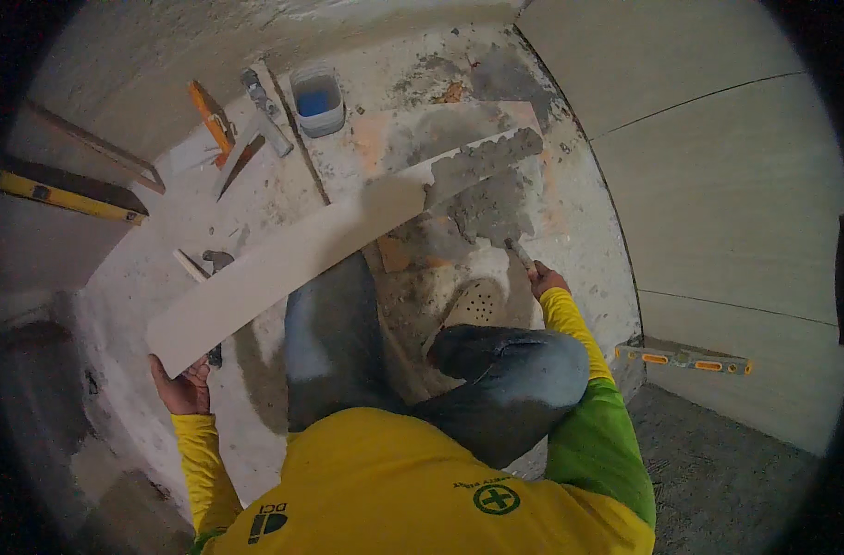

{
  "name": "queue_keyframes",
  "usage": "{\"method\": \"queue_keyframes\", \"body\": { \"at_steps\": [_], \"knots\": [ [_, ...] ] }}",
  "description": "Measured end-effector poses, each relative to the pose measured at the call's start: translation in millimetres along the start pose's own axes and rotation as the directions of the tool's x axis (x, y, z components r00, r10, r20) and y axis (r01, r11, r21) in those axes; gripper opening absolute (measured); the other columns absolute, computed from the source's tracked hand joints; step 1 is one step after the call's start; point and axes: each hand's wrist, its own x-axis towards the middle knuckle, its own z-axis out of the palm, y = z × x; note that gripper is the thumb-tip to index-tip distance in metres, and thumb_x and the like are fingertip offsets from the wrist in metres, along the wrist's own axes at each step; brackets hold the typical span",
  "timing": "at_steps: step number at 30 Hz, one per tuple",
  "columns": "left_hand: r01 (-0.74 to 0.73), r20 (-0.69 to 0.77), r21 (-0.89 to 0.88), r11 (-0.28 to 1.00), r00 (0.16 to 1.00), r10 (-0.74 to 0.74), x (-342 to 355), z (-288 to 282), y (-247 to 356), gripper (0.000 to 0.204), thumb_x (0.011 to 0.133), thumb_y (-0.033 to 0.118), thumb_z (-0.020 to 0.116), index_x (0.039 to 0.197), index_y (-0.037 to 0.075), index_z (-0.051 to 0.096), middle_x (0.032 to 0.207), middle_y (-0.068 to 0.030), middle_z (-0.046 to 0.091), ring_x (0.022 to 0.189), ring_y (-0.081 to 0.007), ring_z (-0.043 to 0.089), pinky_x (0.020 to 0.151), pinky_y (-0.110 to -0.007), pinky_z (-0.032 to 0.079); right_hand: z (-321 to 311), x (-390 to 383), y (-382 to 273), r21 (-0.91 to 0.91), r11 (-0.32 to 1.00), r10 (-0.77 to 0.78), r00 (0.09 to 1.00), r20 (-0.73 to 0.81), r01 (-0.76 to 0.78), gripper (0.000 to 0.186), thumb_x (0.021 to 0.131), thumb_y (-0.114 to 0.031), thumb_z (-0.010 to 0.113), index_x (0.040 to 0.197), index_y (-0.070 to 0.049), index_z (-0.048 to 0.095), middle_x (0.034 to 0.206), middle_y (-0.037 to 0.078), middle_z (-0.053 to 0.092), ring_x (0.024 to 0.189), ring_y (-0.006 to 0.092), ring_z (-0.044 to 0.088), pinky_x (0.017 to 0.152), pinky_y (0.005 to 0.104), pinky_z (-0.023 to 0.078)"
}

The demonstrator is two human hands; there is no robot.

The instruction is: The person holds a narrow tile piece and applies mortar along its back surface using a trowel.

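A long, pale tile strip (pixel 292 264) slants across the floor in front of me, from lower left to upper right. My left hand (pixel 183 387) is closed on its near left end. Grey mortar (pixel 485 168) covers the strip's far right end, and more wet mortar (pixel 496 215) lies just below that edge. My right hand (pixel 548 278) is wrapped round the handle of a trowel (pixel 521 254). The trowel's blade is at the mortar and cannot be made out from it.
A white bucket (pixel 335 121) with something blue inside stands at the far side. Left of it lie a mallet (pixel 270 120) and an orange-handled tool (pixel 214 120). A hammer (pixel 218 259) lies beyond the strip. Levels rest at left (pixel 70 199) and right (pixel 685 360), by the tiled wall (pixel 727 213).
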Motion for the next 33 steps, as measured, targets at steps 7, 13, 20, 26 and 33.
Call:
{"method": "queue_keyframes", "body": {
  "at_steps": [7, 13, 20, 26, 33],
  "knots": [
    [-0.028, 0.033, 0.056, 0.998, 0.999, 0.026, 8.1, 6.0, 10.4, 0.055, 0.094, 0.047, 0.047, 0.125, 0.002, 0.048, 0.101, -0.017, 0.066, 0.072, -0.031, 0.069, 0.054, -0.032, 0.06, -45.7, -29.9, -33.9, -0.298, 0.946, 0.081, 0.981, -0.174, -0.131, 0.044, 0.092, -0.037, 0.048, 0.135, -0.03, 0.044, 0.11, 0.019, 0.061, 0.099, 0.0349, 0.062, 0.084, 0.0478, 0.05],
    [-0.011, 0.078, 0.068, 0.998, 0.997, 0.006, 23.4, -7.6, 18.5, 0.053, 0.094, 0.046, 0.047, 0.123, 0.002, 0.05, 0.101, -0.0178, 0.066, 0.073, -0.0305, 0.069, 0.054, -0.032, 0.06, -69.7, -55.9, 13.9, -0.362, 0.886, 0.046, 0.832, -0.553, -0.29, 0.041, 0.091, -0.034, 0.052, 0.131, -0.035, 0.048, 0.097, 0.012, 0.059, 0.091, 0.0299, 0.062, 0.073, 0.0466, 0.05],
    [-0.045, 0.141, 0.065, 0.997, 0.989, 0.036, 33.8, 6.7, 21.3, 0.056, 0.095, 0.047, 0.046, 0.123, -0.001, 0.049, 0.1, -0.0188, 0.066, 0.073, -0.0295, 0.069, 0.055, -0.032, 0.061, -122.1, -77.1, 28.7, -0.167, 0.963, 0.067, 0.792, -0.607, -0.21, 0.043, 0.087, -0.042, 0.058, 0.128, -0.03, 0.054, 0.091, 0.016, 0.06, 0.083, 0.0347, 0.062, 0.074, 0.0478, 0.05],
    [-0.046, 0.109, 0.063, 0.997, 0.993, 0.039, 35.6, 12.7, 25.7, 0.056, 0.094, 0.047, 0.047, 0.123, -0.001, 0.049, 0.101, -0.0198, 0.066, 0.073, -0.0315, 0.069, 0.055, -0.031, 0.061, -114.2, -35.1, 4.2, -0.135, 0.962, 0.226, 0.969, -0.1, -0.238, 0.041, 0.088, -0.039, 0.055, 0.119, -0.014, 0.061, 0.116, 0.015, 0.063, 0.108, 0.035, 0.059, 0.091, 0.0421, 0.048],
    [-0.072, 0.111, 0.091, 0.993, 0.992, 0.062, 33.8, 5.8, 21.8, 0.055, 0.094, 0.047, 0.049, 0.125, 0.001, 0.048, 0.103, -0.0193, 0.064, 0.072, -0.0315, 0.068, 0.055, -0.032, 0.061, -5.1, 16.1, -16.0, 0.039, 0.931, 0.364, 0.93, -0.059, -0.362, 0.037, 0.088, -0.037, 0.052, 0.113, -0.012, 0.065, 0.115, 0.015, 0.063, 0.108, 0.034, 0.06, 0.092, 0.0437, 0.047]
  ]
}}
